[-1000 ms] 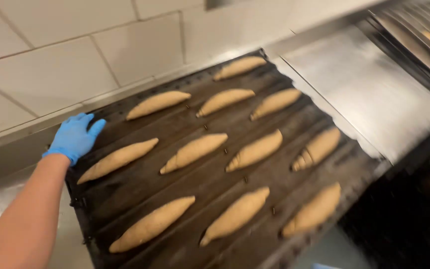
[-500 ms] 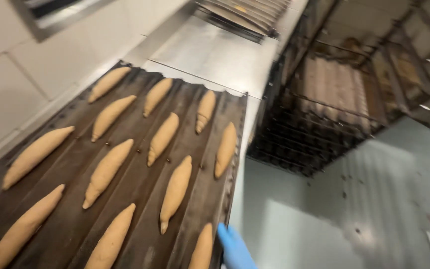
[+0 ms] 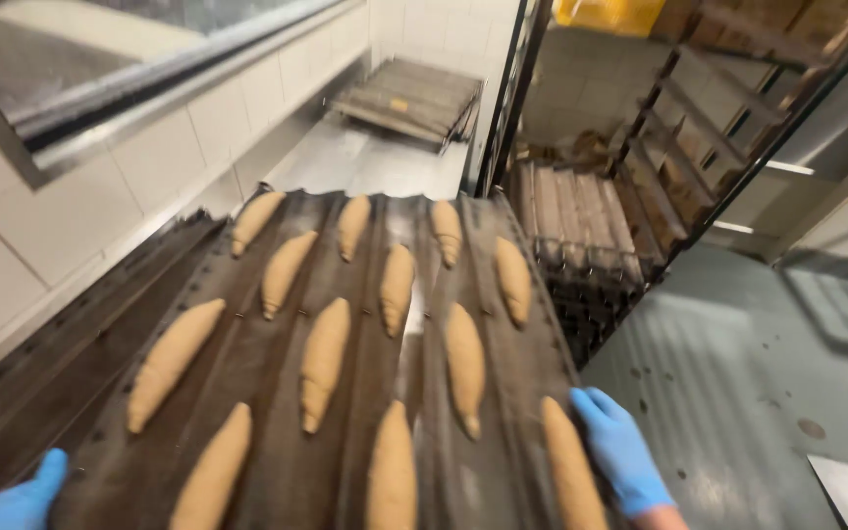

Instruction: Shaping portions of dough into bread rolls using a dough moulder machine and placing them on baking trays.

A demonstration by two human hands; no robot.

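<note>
Item: dark, corrugated metal baking tray (image 3: 277,471), long and channelled, held level between two blue-gloved hands, its far end pointing toward a steel counter (image 3: 370,162).

Left hand (image 3: 22,501): at the tray's near left corner, fingers pointing up along the edge and touching it; most of the hand is cut off by the frame, so I cannot tell how far it is closed or whether it truly grips.

Right hand (image 3: 620,451): at the near right edge of the tray, fingers extended and laid flat along the rim, pointing away from the person. The thumb is hidden, so the grip beneath cannot be told; the wrist enters from the lower right.

Contents: pale brown, tapered raw dough loaves (image 3: 324,358), lying lengthwise in the channels, staggered row to row, apart from one another. One loaf (image 3: 569,471) lies just beside the right hand's fingers.

Surroundings: white tiled wall (image 3: 71,216) along the tray's left side; a second dark tray (image 3: 12,363) lower at the left; a tall metal rack (image 3: 591,216) with loaded shelves to the right; grey floor (image 3: 738,393) below; another stack of trays (image 3: 409,93) on the counter's far end.
</note>
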